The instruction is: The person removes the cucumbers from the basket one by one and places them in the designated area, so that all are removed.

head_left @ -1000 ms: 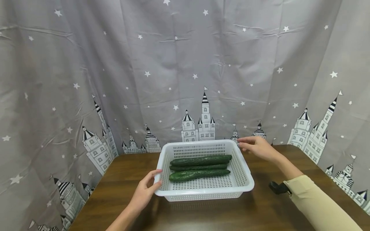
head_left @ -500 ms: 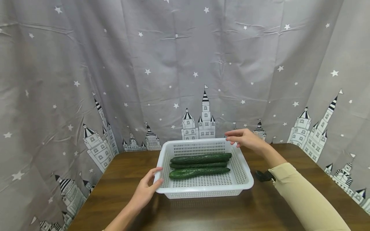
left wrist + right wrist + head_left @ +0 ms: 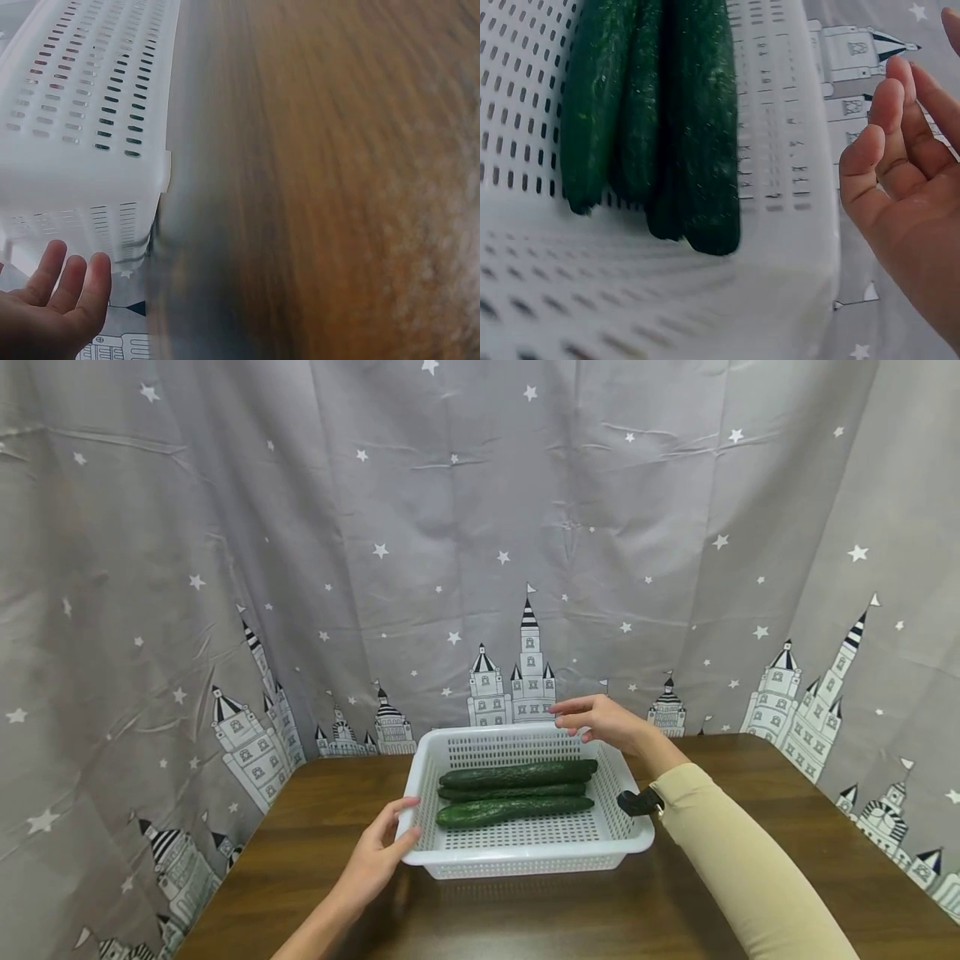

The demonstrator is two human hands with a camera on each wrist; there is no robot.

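A white perforated plastic basket (image 3: 525, 852) stands on the wooden table, with several dark green cucumbers (image 3: 514, 810) lying side by side in it. At its left rim, my left hand (image 3: 371, 860) holds the edge, index finger and thumb on the rim. The left wrist view shows other fingers (image 3: 94, 296) of that hand outside the slotted wall. Over the far right part of the rim hovers my right hand (image 3: 600, 720), fingers loosely bent and nothing in them. In the right wrist view that hand (image 3: 915, 172) is beside the basket's wall, apart from the cucumbers (image 3: 705, 135).
Behind the table (image 3: 300, 827) hangs a grey curtain (image 3: 420, 527) printed with stars and castles. A black device (image 3: 639, 802) is strapped at the right wrist, beside the beige sleeve (image 3: 735, 852), and overlaps the basket's right rim in the head view.
My right hand has moved left along the far side of the basket, from its right corner to over the far rim. The left hand, basket and cucumbers stay in place.
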